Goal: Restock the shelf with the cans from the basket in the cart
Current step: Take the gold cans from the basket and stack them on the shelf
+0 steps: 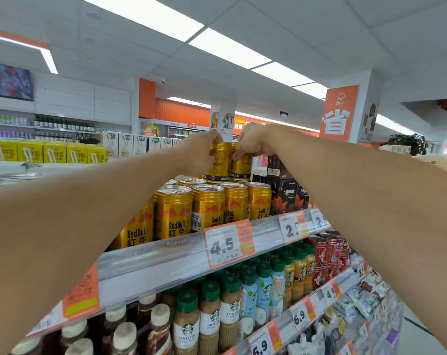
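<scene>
Both my arms reach up over the top shelf (166, 254). My left hand (200, 147) grips the top of a gold Red Bull can (220, 162), held upright on a second layer above the shelf's cans. My right hand (253, 143) grips the top of another gold can (241, 165) right beside it; the two cans touch. Below them several gold Red Bull cans (208, 208) stand in rows on the top shelf. The basket and cart are out of view.
Black drink cartons (284, 196) stand to the right of the cans. Bottled coffee drinks (232, 303) fill the shelf below, red cans (327, 252) further right. Price tags (227, 244) line the shelf edges. Yellow and white milk cartons (53, 152) sit on a far display.
</scene>
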